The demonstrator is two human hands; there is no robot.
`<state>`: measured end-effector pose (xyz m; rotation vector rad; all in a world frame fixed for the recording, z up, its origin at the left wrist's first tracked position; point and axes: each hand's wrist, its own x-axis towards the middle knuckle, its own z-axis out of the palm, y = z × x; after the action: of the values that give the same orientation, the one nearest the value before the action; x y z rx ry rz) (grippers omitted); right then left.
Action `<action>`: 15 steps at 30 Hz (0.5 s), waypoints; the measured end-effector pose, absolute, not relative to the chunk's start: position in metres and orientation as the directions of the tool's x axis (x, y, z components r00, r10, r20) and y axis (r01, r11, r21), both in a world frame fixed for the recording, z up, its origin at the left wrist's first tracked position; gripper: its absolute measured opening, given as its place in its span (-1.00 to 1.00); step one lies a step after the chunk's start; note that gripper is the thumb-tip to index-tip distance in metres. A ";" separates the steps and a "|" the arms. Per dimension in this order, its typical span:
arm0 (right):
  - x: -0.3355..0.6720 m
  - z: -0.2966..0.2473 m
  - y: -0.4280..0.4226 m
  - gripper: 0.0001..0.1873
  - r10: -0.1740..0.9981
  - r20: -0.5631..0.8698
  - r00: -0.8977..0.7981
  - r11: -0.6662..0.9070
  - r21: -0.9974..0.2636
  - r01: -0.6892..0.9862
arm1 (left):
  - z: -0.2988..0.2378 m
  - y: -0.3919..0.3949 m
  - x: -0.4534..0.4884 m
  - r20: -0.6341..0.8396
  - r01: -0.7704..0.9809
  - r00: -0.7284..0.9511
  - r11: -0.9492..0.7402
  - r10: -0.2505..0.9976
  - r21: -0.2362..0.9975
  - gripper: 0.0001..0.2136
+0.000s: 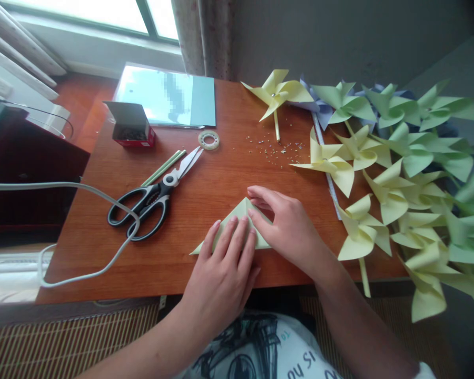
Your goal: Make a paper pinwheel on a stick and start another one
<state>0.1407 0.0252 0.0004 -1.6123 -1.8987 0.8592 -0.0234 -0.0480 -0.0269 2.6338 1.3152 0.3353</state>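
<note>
A pale yellow-green sheet of paper (240, 209), folded into a triangle, lies on the table with its peak pointing away from me. My left hand (225, 263) rests flat across it, fingers stretched out and slightly apart. At the peak and right slope is my right hand (290, 226), its thumb on top of the paper and its fingers curved round the far edge. Part of the right corner is hidden beneath my hands. To the left lie black-handled scissors (156, 196), blades pointing at a tape roll (208, 140).
Many yellow, green and bluish paper pinwheels (363, 226) crowd the right side. A small red box (132, 129), a pack of blue paper (203, 100) and thin green sticks (164, 168) sit at left. A white cable (98, 195) loops over the scissors handles. Tiny scraps (278, 152) dot the wooden table (174, 273).
</note>
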 end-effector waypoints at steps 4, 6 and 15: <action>0.140 0.000 0.025 -0.62 0.985 -0.029 -0.172 0.097 -0.731 0.676 | -0.027 -0.048 -0.023 0.113 0.762 0.583 -0.590 0.804 0.268 -0.47; 0.140 0.000 0.025 -0.61 0.984 -0.018 -0.177 0.108 -0.727 0.678 | -0.027 -0.047 -0.023 0.109 0.761 0.586 -0.591 0.803 0.267 -0.47; 0.142 -0.003 0.024 -0.62 0.981 0.022 -0.193 0.149 -0.721 0.676 | -0.027 -0.047 -0.024 0.111 0.759 0.588 -0.594 0.801 0.266 -0.47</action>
<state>0.1421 0.0242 -0.0027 -1.5762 -1.9350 0.8041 -0.0235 -0.0466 -0.0274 2.6262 1.3050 0.3258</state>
